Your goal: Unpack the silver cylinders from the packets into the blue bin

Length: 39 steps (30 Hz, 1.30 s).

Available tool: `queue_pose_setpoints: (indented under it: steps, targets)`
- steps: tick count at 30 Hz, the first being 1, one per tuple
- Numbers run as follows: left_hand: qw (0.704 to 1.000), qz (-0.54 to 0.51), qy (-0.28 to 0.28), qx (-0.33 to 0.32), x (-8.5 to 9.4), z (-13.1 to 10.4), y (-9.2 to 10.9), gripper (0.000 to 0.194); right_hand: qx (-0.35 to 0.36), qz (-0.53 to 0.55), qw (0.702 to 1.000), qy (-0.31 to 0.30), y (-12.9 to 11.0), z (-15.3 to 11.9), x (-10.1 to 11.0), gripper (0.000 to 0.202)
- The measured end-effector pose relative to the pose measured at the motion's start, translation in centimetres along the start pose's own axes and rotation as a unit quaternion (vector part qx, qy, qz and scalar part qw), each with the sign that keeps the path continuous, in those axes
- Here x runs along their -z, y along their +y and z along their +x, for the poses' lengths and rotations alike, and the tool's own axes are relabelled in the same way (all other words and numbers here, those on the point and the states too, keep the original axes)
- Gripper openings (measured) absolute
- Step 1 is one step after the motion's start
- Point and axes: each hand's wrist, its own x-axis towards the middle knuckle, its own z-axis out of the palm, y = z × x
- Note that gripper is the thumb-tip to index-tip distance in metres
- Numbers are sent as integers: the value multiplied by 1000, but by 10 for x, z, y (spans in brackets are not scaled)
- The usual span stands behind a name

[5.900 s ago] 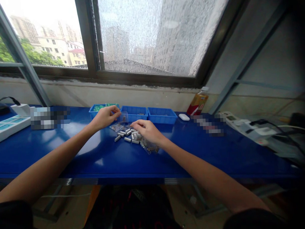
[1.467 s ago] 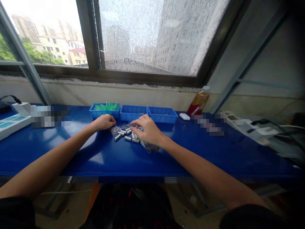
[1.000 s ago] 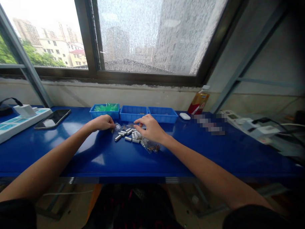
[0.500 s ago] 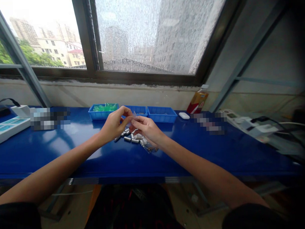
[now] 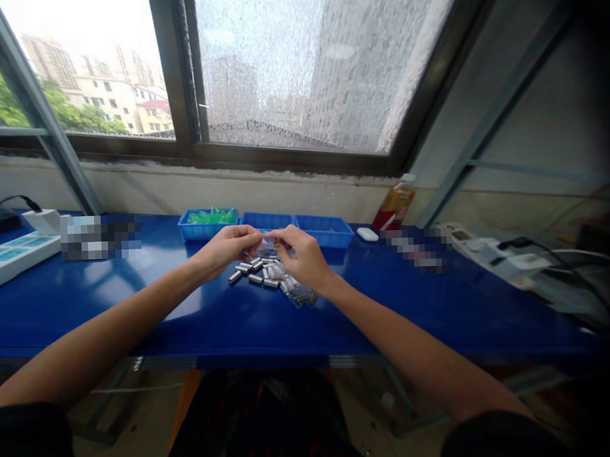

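Note:
Between my two hands is a small clear plastic bag (image 5: 267,244), pinched near its top. The fingers of my left hand (image 5: 229,250) are closed on its left side, and those of my right hand (image 5: 302,254) grip its right side. What the bag contains is too small to make out. Just below it, several small silvery metal blocks (image 5: 255,279) lie loose on the blue table (image 5: 198,325). Against them rest clear bags of small parts (image 5: 300,294), some brass-coloured, partly under my right hand.
Along the window wall stand a blue bin with green packets (image 5: 208,230) and two more blue bins (image 5: 330,238). Right of these are a white rounded case (image 5: 368,233) and a drink bottle (image 5: 394,205). Power strips (image 5: 23,255) lie at both sides.
Both hands have shifted and turned, with my left hand lower and flatter. The bag now hangs in view between them, and more of the metal blocks shows below.

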Motion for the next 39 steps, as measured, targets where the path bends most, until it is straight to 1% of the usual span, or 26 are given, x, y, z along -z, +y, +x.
queue_pose_setpoints:
  steps: [1,2,4,5,7,8,9,10,12,13,15,17,18,19,20,22,24,25,27,30,32,33,34,36,38,39]
  targets:
    - [996,50,47,-51,0,0,-1,19,-24,35,999,7,-1,1,-1,23]
    - [982,116,98,-109,1,1,-3,17,-60,75,995,13,-2,2,-1,22]
    - [926,251,173,-224,2,0,-6,14,-150,175,973,0,-4,4,-2,15]
    - [894,304,185,-271,2,-1,-7,13,-195,234,952,-22,-4,5,-2,16]
    - [851,362,160,-347,2,-3,-9,14,-263,346,898,-68,-5,6,-2,29]
    - [836,374,136,-378,1,-4,-9,16,-283,388,874,-79,-5,6,-2,34]
    - [824,382,111,-403,0,-5,-10,16,-297,413,857,-77,-5,6,-3,35]
    - [814,389,88,-423,-1,-5,-10,17,-307,422,850,-67,-4,6,-4,33]
    - [800,406,51,-439,-2,-4,-11,19,-320,402,856,-45,-1,7,-5,27]
    - [798,414,41,-435,-1,-3,-12,19,-323,376,868,-33,3,8,-4,25]
    - [805,435,34,-401,4,3,-16,19,-309,277,910,7,14,11,2,24]
    - [820,458,28,-342,14,10,-23,18,-252,99,959,83,30,15,15,26]
    - [827,471,14,-306,20,13,-27,18,-216,-3,969,120,40,16,24,24]
    - [832,482,-15,-275,27,16,-31,19,-190,-97,966,148,51,16,33,24]
    - [833,492,-47,-250,33,19,-35,19,-178,-176,953,168,62,16,42,25]
    - [831,499,-119,-214,42,24,-42,19,-193,-293,922,164,83,14,57,28]
    - [831,495,-165,-192,46,27,-46,20,-212,-364,902,96,99,10,64,28]
    - [833,492,-174,-184,46,28,-47,21,-214,-384,896,60,105,8,65,28]
    - [832,496,-176,-174,45,29,-48,22,-206,-394,895,12,108,7,61,29]
    - [820,521,-154,-181,41,29,-49,22,-175,-340,924,7,94,8,48,30]
    - [816,537,-101,-192,39,29,-49,24,-141,-265,954,5,76,9,37,27]
    - [820,535,-63,-194,38,29,-48,24,-122,-220,968,-2,65,9,30,25]
    - [831,520,-21,-195,38,29,-46,24,-106,-174,979,-12,54,8,24,24]
    - [869,452,55,-196,37,27,-41,25,-90,-78,992,-33,32,6,10,23]
    - [904,364,108,-195,34,23,-32,26,-118,42,990,-67,13,3,-1,29]
    - [916,329,126,-194,31,19,-27,26,-146,107,980,-88,5,3,-5,36]
